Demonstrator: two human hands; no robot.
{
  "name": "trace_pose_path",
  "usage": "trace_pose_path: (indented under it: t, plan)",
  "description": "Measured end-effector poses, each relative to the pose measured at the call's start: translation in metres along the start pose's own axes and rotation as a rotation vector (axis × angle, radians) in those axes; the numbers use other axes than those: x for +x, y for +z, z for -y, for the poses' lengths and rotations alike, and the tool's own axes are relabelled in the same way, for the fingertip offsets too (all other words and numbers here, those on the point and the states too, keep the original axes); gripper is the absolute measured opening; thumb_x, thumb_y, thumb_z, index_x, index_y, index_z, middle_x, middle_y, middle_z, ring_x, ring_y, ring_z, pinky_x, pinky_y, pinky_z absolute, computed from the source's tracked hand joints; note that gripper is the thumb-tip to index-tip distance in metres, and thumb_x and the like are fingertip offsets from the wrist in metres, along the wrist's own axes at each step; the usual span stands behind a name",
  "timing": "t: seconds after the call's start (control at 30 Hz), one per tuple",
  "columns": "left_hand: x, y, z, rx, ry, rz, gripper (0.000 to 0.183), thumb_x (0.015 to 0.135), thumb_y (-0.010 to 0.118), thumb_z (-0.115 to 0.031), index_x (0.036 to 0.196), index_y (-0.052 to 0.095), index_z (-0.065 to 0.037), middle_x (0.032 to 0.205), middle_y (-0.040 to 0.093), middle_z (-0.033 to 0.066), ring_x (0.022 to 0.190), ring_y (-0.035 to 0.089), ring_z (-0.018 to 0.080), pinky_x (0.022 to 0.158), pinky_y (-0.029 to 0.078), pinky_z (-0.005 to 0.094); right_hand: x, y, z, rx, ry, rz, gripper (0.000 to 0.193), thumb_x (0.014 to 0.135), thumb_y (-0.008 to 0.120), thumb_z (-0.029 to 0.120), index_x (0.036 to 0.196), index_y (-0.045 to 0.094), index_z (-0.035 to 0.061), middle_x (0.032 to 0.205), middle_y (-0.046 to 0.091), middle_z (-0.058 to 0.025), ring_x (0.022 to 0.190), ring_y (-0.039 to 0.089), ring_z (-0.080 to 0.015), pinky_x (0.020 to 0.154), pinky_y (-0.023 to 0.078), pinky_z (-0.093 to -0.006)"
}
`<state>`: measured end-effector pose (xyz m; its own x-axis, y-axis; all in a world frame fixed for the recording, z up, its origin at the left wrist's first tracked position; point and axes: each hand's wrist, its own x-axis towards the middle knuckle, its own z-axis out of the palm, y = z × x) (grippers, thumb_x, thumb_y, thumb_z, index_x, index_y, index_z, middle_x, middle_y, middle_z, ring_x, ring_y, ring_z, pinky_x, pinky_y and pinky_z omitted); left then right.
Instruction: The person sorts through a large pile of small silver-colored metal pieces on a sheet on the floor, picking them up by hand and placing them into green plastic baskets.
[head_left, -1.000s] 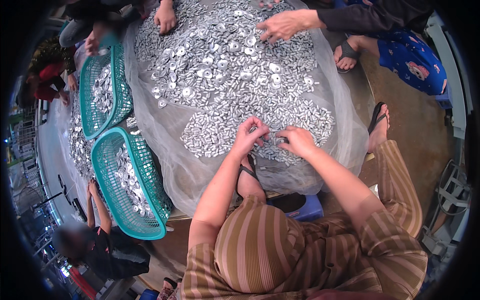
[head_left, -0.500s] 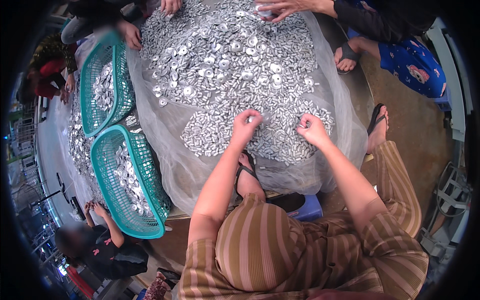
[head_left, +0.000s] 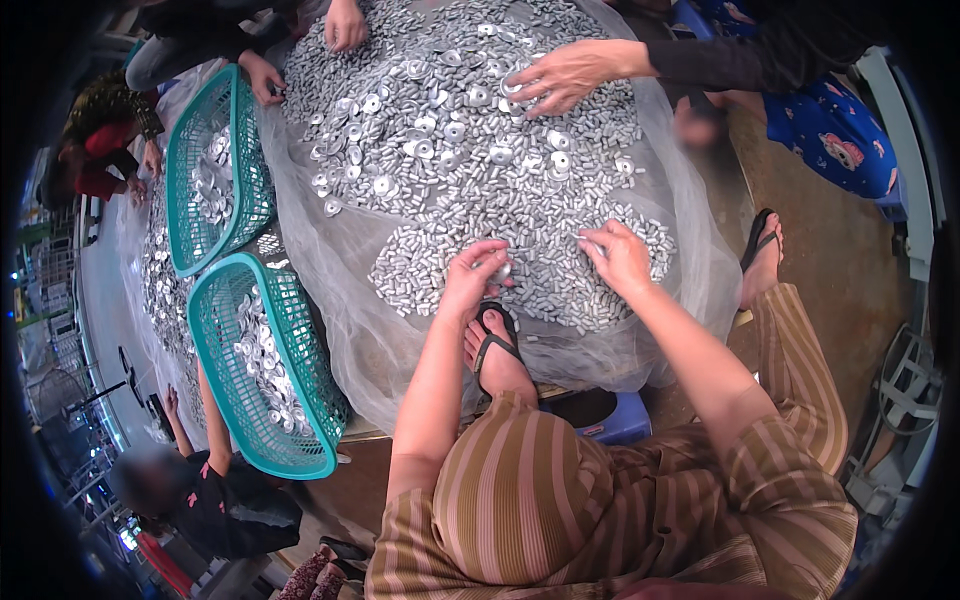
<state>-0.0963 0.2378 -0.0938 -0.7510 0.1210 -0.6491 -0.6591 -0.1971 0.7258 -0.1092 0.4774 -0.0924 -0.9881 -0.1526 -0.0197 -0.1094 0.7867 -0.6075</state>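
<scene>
A wide heap of small silver metal cylinders [head_left: 410, 270] lies on a sheer white mesh sheet [head_left: 340, 330]. My left hand [head_left: 470, 278] is closed at the near edge of the heap, its fingers pinching a shiny round metal piece [head_left: 503, 271], partly covered by the fingers. To its right, my right hand [head_left: 620, 258] has thumb and fingertips drawn together over the cylinders. A small silver cylinder [head_left: 581, 237] seems to be at those fingertips. Farther up the heap, round silver metal discs [head_left: 382, 186] with centre holes lie scattered among the cylinders.
Two teal plastic baskets [head_left: 330, 455] holding silver discs stand to the left. A co-worker's hand [head_left: 575, 78] reaches over the heap from the far right; other co-workers' hands [head_left: 346, 26] are at the far left. A blue stool [head_left: 622, 420] stands below the near edge.
My left hand has drawn slightly nearer and turned, showing the round piece. My right hand's fingers have shifted left. The far-right co-worker's hand has come down onto the discs.
</scene>
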Motion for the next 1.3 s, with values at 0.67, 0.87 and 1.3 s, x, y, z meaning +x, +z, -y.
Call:
trace_pose_path:
  t: [0.67, 0.87, 1.3]
  plan:
    - [-0.007, 0.040, 0.042, -0.866, -0.264, 0.159, 0.046, 0.085, 0.044, -0.048, 0.103, 0.053, -0.007, 0.095, 0.055, 0.0115, 0.090, 0.053, 0.0252, 0.078, 0.046, 0.0363, -0.030, 0.002, 0.104, 0.317, -0.188, 0.171, 0.042, 0.068, 0.065, 0.018, 0.106, 0.051, 0.0072, 0.115, 0.045, -0.0175, 0.104, 0.046, -0.0344, 0.089, 0.038, -0.0372]
    - [-0.048, -0.032, -0.001, -1.000, 0.042, -0.004, 0.023, 0.080, 0.054, -0.029, 0.090, 0.055, -0.009, 0.086, 0.054, 0.0130, 0.062, 0.050, 0.0196, 0.035, 0.035, 0.0181, -0.011, 0.022, 0.032, -0.226, -0.277, 0.249, 0.040, 0.071, 0.061, 0.022, 0.110, 0.049, 0.0145, 0.122, 0.041, -0.0114, 0.117, 0.036, -0.0293, 0.092, 0.031, -0.0505]
    - [-0.196, -0.280, -0.094, 1.134, 0.357, -2.100, 0.041, 0.083, 0.054, -0.029, 0.111, 0.050, 0.001, 0.107, 0.053, 0.0168, 0.102, 0.048, 0.0288, 0.089, 0.036, 0.0422, -0.005, -0.024, -0.078, -0.216, 0.108, -0.082, 0.042, 0.073, 0.061, 0.022, 0.113, 0.050, 0.0133, 0.119, 0.044, -0.0101, 0.109, 0.041, -0.0276, 0.086, 0.038, -0.0409]
